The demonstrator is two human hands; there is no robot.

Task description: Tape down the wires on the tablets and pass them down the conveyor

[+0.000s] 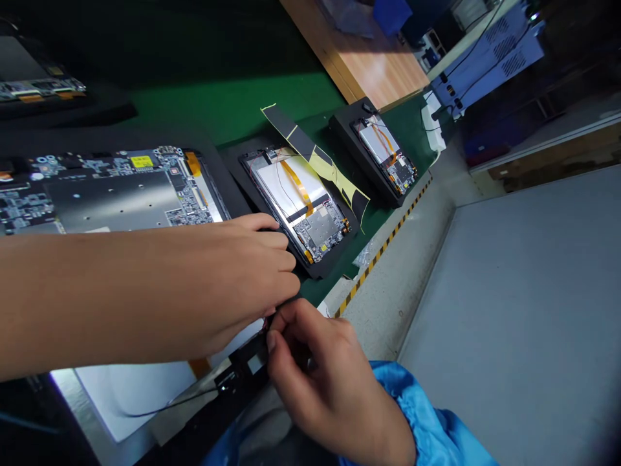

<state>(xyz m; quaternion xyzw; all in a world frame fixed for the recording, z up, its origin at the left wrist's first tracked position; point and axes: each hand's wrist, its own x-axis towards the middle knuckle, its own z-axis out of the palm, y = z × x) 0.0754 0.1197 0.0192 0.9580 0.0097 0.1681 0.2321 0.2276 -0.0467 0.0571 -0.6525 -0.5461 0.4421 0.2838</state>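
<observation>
My left hand [247, 262] reaches in from the left, its back to me and its fingers curled. Its fingertips are hidden at the frame edge of an opened tablet [140, 388] with a white panel, an orange flex strip and a thin black cable [169, 406]. Touching close below it, my right hand [334, 382], in a blue sleeve, has thumb and index finger pinched at the same edge. A bit of reddish wire [265, 321] shows beside the pinch. What either hand grips is too small or covered to make out. My left forearm crosses over a large circuit board [114, 194].
Beyond my hands lies another opened tablet [291, 184] on black foam, with a black-and-yellow adhesive sheet [317, 162] across its corner. A further opened tablet [385, 152] rests on a foam block. Striped tape [383, 249] runs along the floor beside the green bench [233, 103].
</observation>
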